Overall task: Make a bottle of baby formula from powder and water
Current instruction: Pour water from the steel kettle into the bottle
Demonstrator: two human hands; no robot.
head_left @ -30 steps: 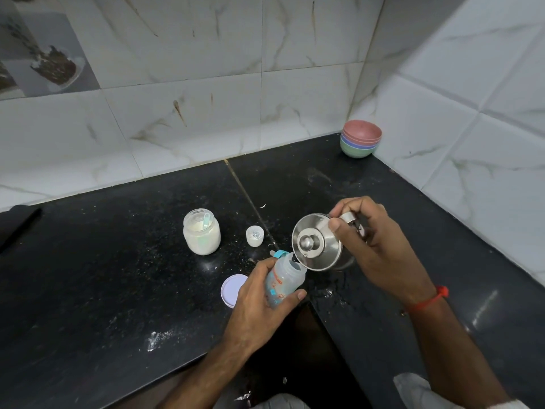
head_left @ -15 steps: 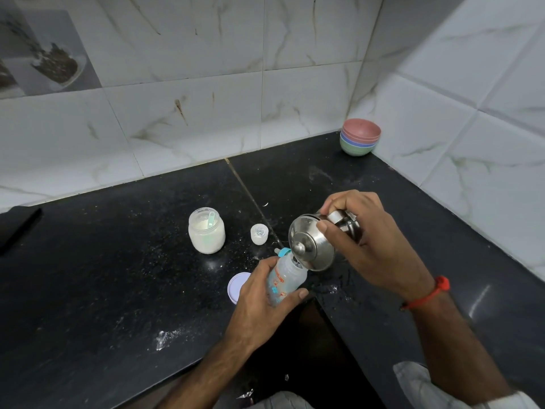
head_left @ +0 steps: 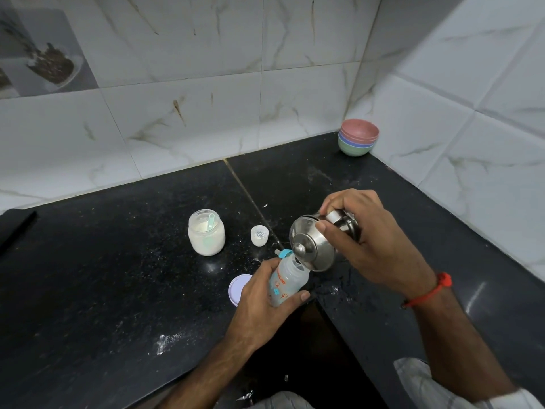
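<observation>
just above the counter edge, the left hand (head_left: 259, 305) grips the baby bottle (head_left: 290, 277), tilted up-right — its mouth under the steel kettle (head_left: 314, 246); the right hand (head_left: 368, 237) grips the kettle's handle, tipping it down-left.

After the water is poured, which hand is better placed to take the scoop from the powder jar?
Probably the right hand, once it sets down the steel kettle. The left hand grips the baby bottle and should keep it steady, though the powder jar stands nearer to it.
</observation>
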